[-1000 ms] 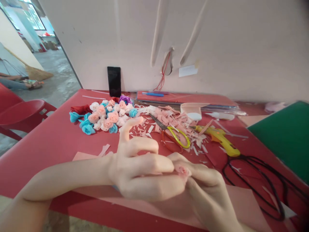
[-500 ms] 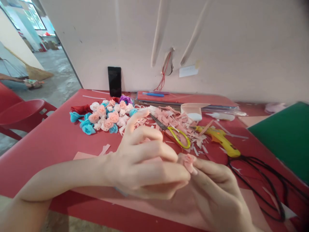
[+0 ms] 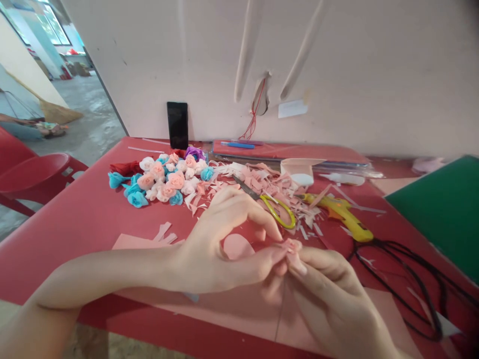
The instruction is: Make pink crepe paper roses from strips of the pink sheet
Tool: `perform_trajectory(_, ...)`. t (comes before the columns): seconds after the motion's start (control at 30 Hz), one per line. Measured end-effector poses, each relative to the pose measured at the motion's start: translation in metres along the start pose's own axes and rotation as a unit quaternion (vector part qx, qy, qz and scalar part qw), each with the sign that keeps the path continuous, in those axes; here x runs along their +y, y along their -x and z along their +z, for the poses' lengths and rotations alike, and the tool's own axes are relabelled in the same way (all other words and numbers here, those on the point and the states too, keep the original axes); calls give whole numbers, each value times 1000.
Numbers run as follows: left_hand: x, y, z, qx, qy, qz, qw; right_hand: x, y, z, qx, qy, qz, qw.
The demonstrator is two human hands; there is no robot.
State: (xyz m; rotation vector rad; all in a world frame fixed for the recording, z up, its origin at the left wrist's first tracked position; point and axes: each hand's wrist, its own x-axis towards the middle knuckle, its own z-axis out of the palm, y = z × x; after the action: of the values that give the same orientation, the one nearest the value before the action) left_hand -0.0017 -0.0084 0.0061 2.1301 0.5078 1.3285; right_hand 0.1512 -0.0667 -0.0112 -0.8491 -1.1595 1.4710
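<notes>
A small pink paper rose (image 3: 294, 246) is between my two hands, over the front of the table. The fingers and thumb of my right hand (image 3: 337, 294) pinch it low, at its base. From the left, the thumb and forefinger of my left hand (image 3: 232, 239) close on its upper edge, making a ring with a gap in the middle. Through that gap a round pink paper piece (image 3: 238, 247) shows. Pink paper sheets (image 3: 243, 309) lie under both hands. Beyond my left hand rest scissors with yellow handles (image 3: 277, 212).
Finished paper roses (image 3: 164, 179) in pink, white and blue are heaped at the left, before an upright phone (image 3: 177, 124). Pink paper scraps (image 3: 258, 179) cover the middle back. A yellow glue gun (image 3: 346, 217) with a black cord (image 3: 415, 279) and a green board (image 3: 441, 214) are right.
My left hand has turned and its thumb and forefinger now pinch the rose's top, uncovering the round paper piece. My right hand stays nearly in place, still holding the rose.
</notes>
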Motion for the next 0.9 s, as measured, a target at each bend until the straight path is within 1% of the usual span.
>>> perform_trajectory(0.13,1,1,2,10,17,-13,1000,3,2,-2,-21,15,4,1000)
perform_trajectory(0.23,2,0,2,11,25,-24,999,3,3,-2,-19,2,-7,1000)
perform_trajectory(0.3,3,0,2,11,24,-20,999,3,4,-2,-16,-4,-20,1000)
perform_trajectory(0.47,1,0,1,22,15,-10,1000,4,3,-1,-12,-8,-19,1000)
perform_trajectory(0.63,-1,1,1,23,22,3,999,7,3,-2,-16,12,-29,999)
perform_trajectory(0.73,0,1,1,12,34,1,999,7,3,-3,1,35,-35,999)
perform_trajectory(0.83,2,1,1,8,43,-7,999,8,2,-3,2,70,-34,997)
perform_trajectory(0.9,2,1,1,12,44,-13,999,9,3,-4,3,74,-36,997)
